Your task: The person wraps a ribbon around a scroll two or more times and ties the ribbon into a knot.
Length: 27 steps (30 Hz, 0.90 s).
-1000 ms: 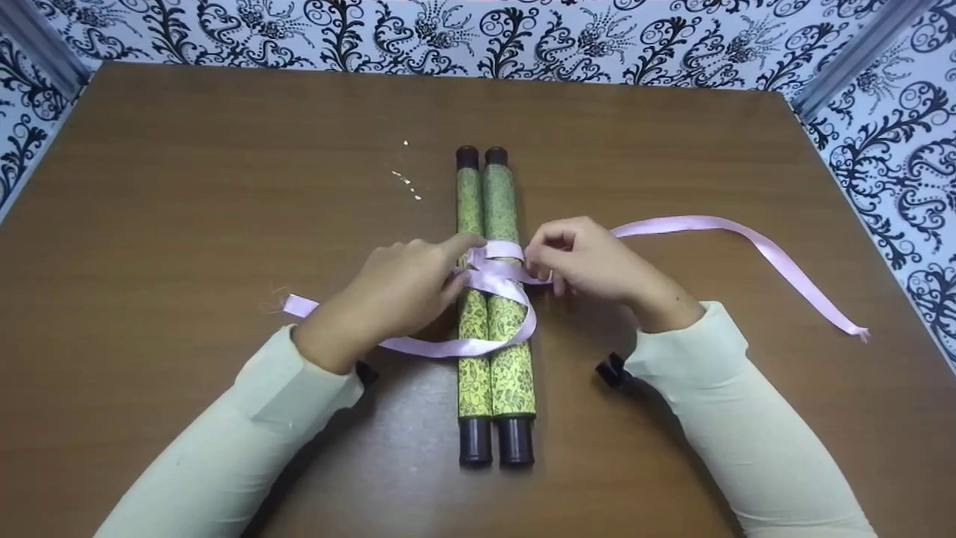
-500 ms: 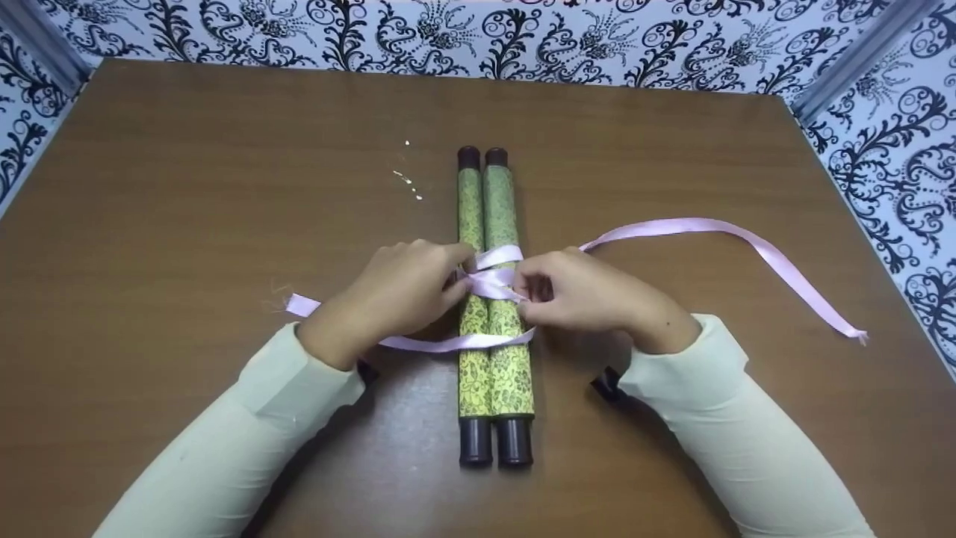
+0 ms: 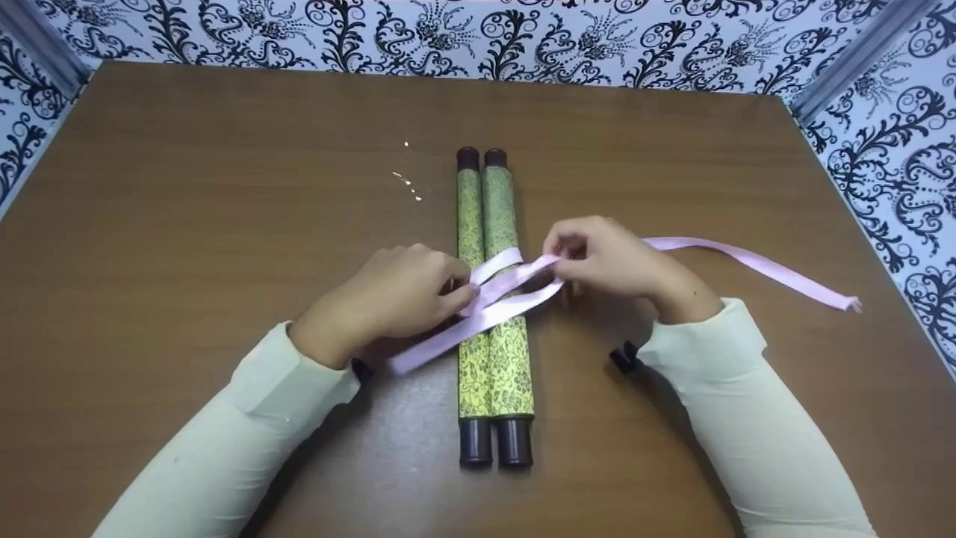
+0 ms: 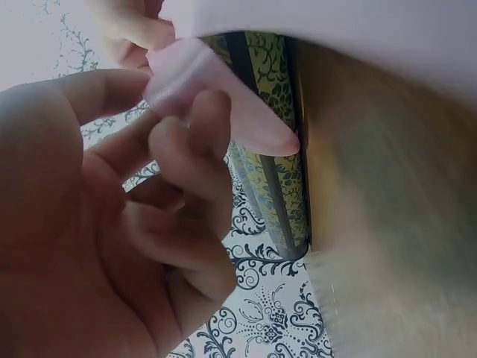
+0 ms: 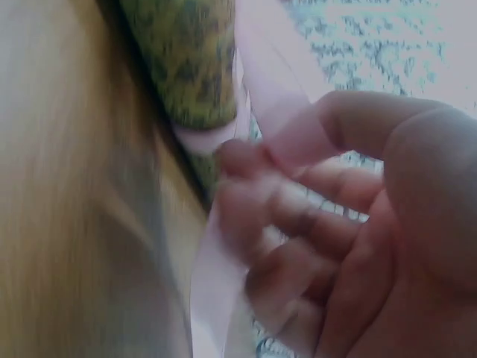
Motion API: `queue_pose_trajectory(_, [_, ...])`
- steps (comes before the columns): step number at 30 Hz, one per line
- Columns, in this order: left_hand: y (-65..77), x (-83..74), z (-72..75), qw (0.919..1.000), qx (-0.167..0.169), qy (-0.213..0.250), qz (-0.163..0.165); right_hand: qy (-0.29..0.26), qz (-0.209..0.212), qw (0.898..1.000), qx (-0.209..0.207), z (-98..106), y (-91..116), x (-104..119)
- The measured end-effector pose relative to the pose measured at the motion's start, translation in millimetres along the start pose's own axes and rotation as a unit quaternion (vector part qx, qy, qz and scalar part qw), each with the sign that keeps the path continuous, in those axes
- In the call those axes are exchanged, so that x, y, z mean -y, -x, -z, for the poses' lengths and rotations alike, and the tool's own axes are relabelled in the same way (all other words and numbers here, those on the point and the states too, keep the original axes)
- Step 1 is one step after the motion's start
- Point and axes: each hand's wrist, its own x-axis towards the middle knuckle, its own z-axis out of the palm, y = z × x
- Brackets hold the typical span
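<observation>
Two yellow-green patterned rolls with dark end caps, the left roll and the right roll, lie side by side on the table. A pink satin ribbon crosses over their middle. At the left of the rolls my left hand pinches the ribbon between thumb and fingers; the left wrist view shows its other fingers curled loosely below the ribbon. My right hand, just right of the rolls, pinches a ribbon loop between thumb and forefinger and holds it stretched out. In the right wrist view the pinched ribbon shows clearly.
One ribbon tail stretches past the right hand across the brown table. Small white specks lie on the table left of the rolls' far ends. Black-and-white patterned wall covering borders the table.
My right hand went down to the crossing, took the ribbon and drew it up and right. The front loop has swung up into a slant, and the right tail has slid. The left hand stays put.
</observation>
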Motion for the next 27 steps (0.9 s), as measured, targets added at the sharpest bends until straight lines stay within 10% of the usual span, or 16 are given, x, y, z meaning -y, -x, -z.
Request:
queue_pose_trajectory(14, [5.9,19.0,20.9,0.995,0.037,-0.006,0.092,-0.061,0.008,0.997,-0.036,23.7,2.7,-14.8])
queue_pose_trajectory(27, [14.0,31.6,35.8,0.9964,0.02,0.037,0.074,-0.028,-0.002,0.996,-0.086,34.8,6.1,-25.7])
